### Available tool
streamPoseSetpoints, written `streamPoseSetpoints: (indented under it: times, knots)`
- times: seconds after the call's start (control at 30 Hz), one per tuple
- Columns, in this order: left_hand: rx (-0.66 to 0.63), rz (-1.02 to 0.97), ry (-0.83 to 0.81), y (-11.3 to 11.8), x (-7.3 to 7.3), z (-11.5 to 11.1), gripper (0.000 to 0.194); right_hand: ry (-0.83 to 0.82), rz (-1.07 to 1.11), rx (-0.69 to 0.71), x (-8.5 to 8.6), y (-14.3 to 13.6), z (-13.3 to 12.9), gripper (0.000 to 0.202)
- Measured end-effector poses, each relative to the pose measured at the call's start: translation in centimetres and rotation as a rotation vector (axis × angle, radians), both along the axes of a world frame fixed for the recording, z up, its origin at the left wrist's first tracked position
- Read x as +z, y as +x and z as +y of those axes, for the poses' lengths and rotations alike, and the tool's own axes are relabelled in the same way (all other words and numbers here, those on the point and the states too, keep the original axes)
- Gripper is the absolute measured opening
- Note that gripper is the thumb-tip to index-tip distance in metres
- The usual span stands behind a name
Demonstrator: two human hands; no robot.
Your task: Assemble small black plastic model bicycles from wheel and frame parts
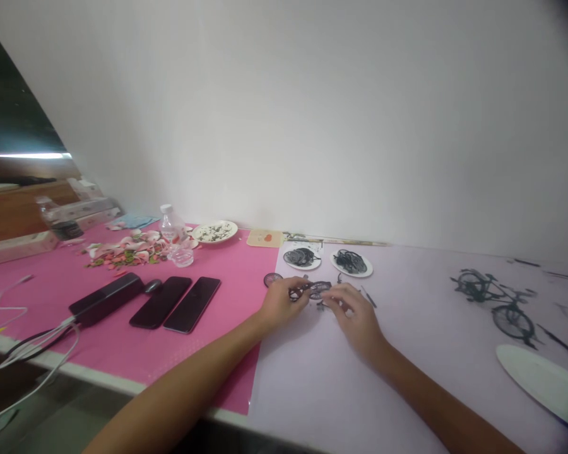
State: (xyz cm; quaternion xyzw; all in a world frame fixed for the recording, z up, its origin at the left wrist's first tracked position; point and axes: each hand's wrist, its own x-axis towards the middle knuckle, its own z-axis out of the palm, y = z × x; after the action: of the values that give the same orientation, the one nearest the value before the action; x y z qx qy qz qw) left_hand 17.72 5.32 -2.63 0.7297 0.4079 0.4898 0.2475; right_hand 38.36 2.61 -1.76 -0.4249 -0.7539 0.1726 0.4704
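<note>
Between my two hands is a small black model bicycle, its spoked wheel and part of its frame showing. My left hand is closed, thumb and fingers pinching its left side. From the right, my right hand pinches at its edge, fingertips pressed together. Some of it is hidden behind the fingers. A loose black spoked wheel lies just beyond my left hand. Small dark parts lie around my right hand, among them a thin black piece. Two white plates with black parts, a left one and a right one, sit behind the hands.
At the right stands a complete-looking black model bicycle near a white plate. On the pink cover lie two phones, a black power strip with cables, petals, and a clear bottle. A white wall rises behind.
</note>
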Motion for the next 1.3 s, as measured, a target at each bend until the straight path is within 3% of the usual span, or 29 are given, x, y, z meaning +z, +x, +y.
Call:
streamPoseSetpoints:
  times: [0.33,0.63,1.3]
  knots:
    - [-0.071,0.011,0.033,0.4,0.7,-0.7,0.022,-0.101,0.044,-0.03,-0.7,0.2,0.5,0.021]
    - [-0.036,-0.026,0.011,0.9,0.0,-0.9,0.022,-0.103,0.094,-0.062,-1.4,0.4,1.0,0.018]
    - [-0.046,-0.038,-0.011,1.0,-0.3,-0.9,0.022,-0.081,0.094,-0.04,-0.8,0.1,0.4,0.014]
